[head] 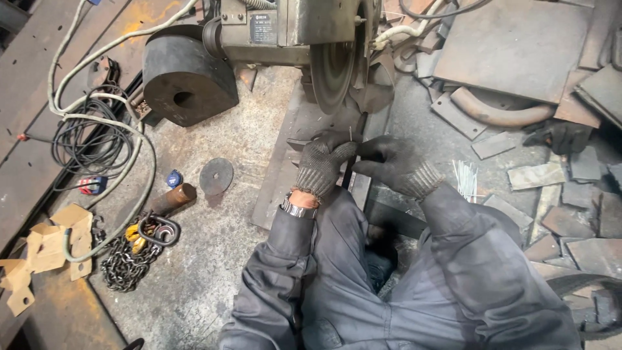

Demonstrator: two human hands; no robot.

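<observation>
Rod (350,133): thin metal piece, pinched by left hand (322,165) and right hand (392,165) fingers.
Hazard: cutting disc (332,68) close; a slip could likely catch gloves.

The thin metal rod (350,134) pinched between my gloved left hand (322,165) and gloved right hand (393,163) is too slim to tell its end, and my fingers hide most of it; at 12 o'clock the grey cutting machine (291,29) is cropped by the top edge; at 6 o'clock my grey sleeves (414,285) run off-frame; the small blue object (173,178) at 9 o'clock is too small to identify.
</observation>
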